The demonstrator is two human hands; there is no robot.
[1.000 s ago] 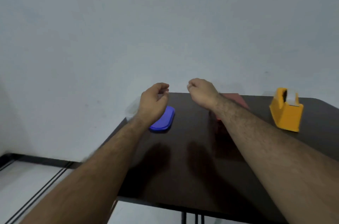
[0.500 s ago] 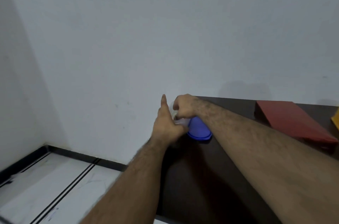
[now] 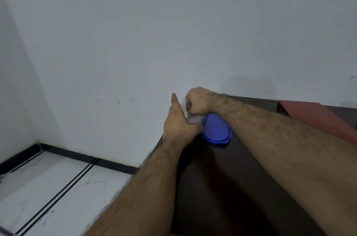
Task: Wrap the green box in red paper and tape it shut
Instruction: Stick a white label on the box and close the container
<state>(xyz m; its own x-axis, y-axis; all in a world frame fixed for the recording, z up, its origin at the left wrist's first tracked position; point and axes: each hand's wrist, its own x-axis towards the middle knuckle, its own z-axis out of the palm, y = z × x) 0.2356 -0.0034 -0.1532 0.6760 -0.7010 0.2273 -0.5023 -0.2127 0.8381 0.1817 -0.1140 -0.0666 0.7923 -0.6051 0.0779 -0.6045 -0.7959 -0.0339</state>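
Fingers of both hands, left hand [image 3: 178, 126] and right hand [image 3: 197, 103], pinch a thin clear tape strip [image 3: 194, 119] beside the blue oval plastic lid [image 3: 216, 129]. Tape seems light, limp, sticky; hold only its ends. The flat red-wrapped box [image 3: 316, 117] lies well apart on the dark table [image 3: 222, 187].

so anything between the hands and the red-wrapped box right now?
Nothing on the table lies between them, but the right forearm crosses that stretch. Both hands, left and right, are at the blue lid on the table's left corner, holding a clear strip; the box sits far right, untouched.
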